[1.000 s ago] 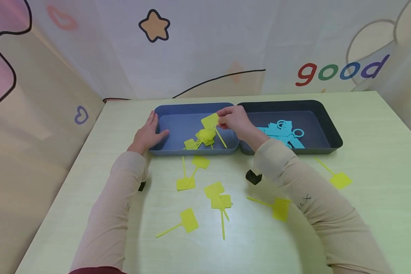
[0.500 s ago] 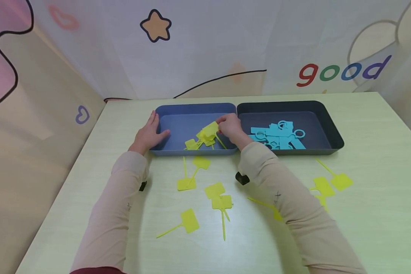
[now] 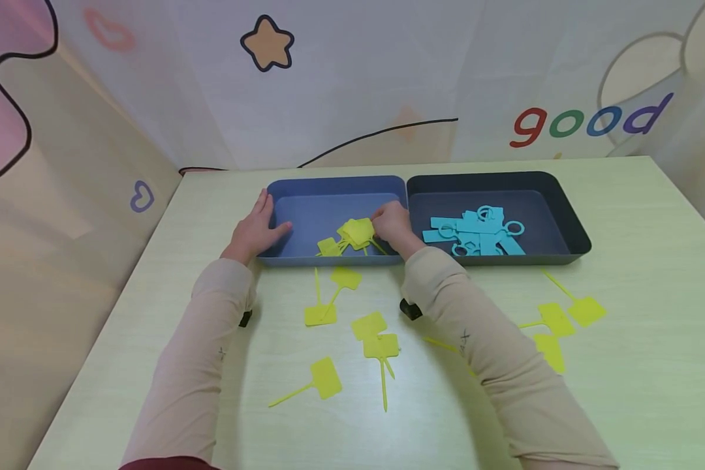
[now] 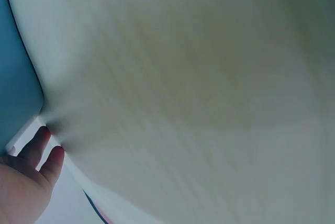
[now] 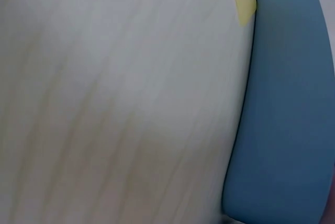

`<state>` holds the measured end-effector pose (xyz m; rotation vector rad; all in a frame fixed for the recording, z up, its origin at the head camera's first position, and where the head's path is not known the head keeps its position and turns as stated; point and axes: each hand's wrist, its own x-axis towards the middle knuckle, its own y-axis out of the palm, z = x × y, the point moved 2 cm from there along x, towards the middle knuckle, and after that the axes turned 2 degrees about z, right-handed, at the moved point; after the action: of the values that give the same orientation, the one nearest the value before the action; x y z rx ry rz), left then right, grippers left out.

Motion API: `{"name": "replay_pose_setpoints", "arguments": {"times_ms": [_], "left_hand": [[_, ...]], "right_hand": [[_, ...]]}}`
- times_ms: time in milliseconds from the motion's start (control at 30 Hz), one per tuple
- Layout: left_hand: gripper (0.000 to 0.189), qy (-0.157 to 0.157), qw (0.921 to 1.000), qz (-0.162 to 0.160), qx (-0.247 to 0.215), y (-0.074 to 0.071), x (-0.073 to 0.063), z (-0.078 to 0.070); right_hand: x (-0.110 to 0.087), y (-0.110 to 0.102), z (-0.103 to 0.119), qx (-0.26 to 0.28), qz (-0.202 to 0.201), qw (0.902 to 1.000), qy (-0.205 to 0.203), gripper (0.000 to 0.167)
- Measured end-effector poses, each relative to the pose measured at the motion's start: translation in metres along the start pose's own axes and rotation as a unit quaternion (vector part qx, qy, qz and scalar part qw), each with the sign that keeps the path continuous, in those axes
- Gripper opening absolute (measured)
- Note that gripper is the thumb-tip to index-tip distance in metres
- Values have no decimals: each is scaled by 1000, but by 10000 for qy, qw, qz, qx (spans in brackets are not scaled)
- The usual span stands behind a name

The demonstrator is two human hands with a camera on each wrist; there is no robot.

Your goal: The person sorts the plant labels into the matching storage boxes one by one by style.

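Here, blue tray (image 3: 305, 210) holds yellow tags (image 3: 358, 232); black tray (image 3: 537, 225), turquoise pieces (image 3: 476, 226).

Yellow tags (image 3: 326, 378), plain blue tray (image 3: 308, 210)

Bright, even head view, soft shadows on the tabletop (image 3: 341, 437) — wrist views dimmer, softly focused

Your pale wood-grain table (image 3: 652, 405) carries a blue tray (image 3: 305, 212) and a dark tray (image 3: 546, 228) side by side, with yellow tags (image 3: 326, 378) scattered nearer you, some overlapping.
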<state>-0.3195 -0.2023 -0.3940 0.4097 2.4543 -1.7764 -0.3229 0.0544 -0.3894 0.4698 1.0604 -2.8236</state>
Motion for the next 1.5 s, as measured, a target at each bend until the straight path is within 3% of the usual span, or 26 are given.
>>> {"name": "replay_pose_setpoints", "arguments": {"times_ms": [167, 333, 467, 567, 767, 933, 1167, 1300, 1500], "left_hand": [[79, 14, 10000, 1, -9, 0, 0, -1], [80, 6, 10000, -5, -5, 1, 0, -1], [80, -28, 10000, -6, -8, 0, 1, 0], [80, -26, 10000, 5, -10, 0, 2, 0], [80, 30, 10000, -29, -7, -1, 2, 2], [80, 37, 10000, -24, -9, 0, 2, 2], [80, 14, 10000, 1, -4, 0, 1, 1], [80, 4, 10000, 14, 14, 0, 1, 1], [81, 26, 10000, 11, 29, 0, 1, 1]], "right_hand": [[1, 1, -1, -246, -161, 9996, 30, 23], [-1, 0, 2, -624, -150, 9979, -121, 34], [-17, -9, 10, -882, 282, 9938, -618, 20], [-34, -14, 15, -1032, 677, 9838, -1301, 46], [-59, -10, 11, -1897, 942, 9497, -2305, 62], [-80, -3, -3, -2759, 1034, 9162, -2716, 71], [-112, 6, -22, -3678, 1320, 8609, -3257, 89], [-126, 7, -33, -3965, 1467, 8284, -3676, 99], [-140, 7, -46, -4043, 1980, 7905, -4154, 98]]}}
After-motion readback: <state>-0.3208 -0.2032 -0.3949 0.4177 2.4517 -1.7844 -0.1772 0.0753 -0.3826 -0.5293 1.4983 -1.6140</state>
